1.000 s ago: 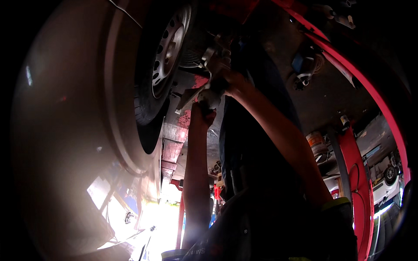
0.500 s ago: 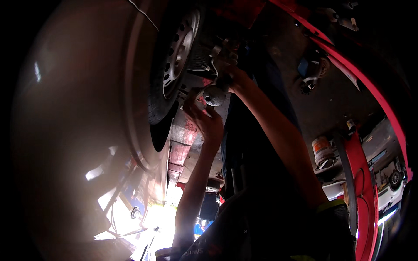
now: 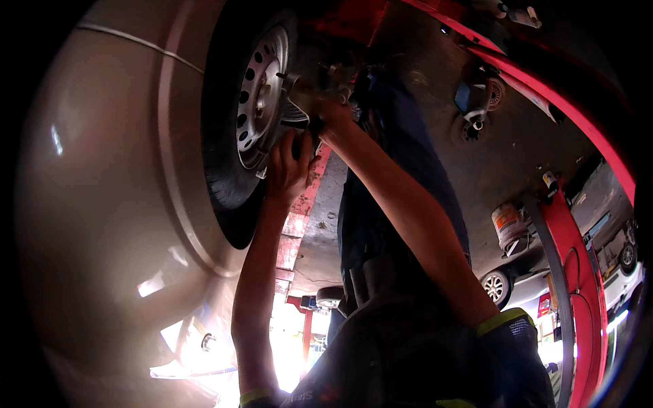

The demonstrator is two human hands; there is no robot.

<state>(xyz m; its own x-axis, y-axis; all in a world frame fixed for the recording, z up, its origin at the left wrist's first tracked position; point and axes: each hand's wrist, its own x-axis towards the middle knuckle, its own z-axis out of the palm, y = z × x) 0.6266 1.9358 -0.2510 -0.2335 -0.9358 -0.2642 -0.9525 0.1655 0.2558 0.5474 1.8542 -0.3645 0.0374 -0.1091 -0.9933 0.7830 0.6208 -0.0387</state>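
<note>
Beside a pale car body [image 3: 115, 170], a worker's right hand [image 3: 332, 112] appears wrapped around a grey metal part [image 3: 300, 95] lying just to the left of its knuckles. The part's visible end points leftward from the hand, toward the wheel [image 3: 253, 117]; whether the two touch cannot be told, and its full long axis is lost in blur and shadow. The left hand [image 3: 289, 170], fingers bent, sits nearer the worker than the right, with the wheel's lower edge just to its left. Whether it clamps anything is hidden. The right is nearer the part. A reddish beam [image 3: 297, 217] runs behind the left wrist; a bucket [image 3: 507, 224] stands well to the right of both hands.
</note>
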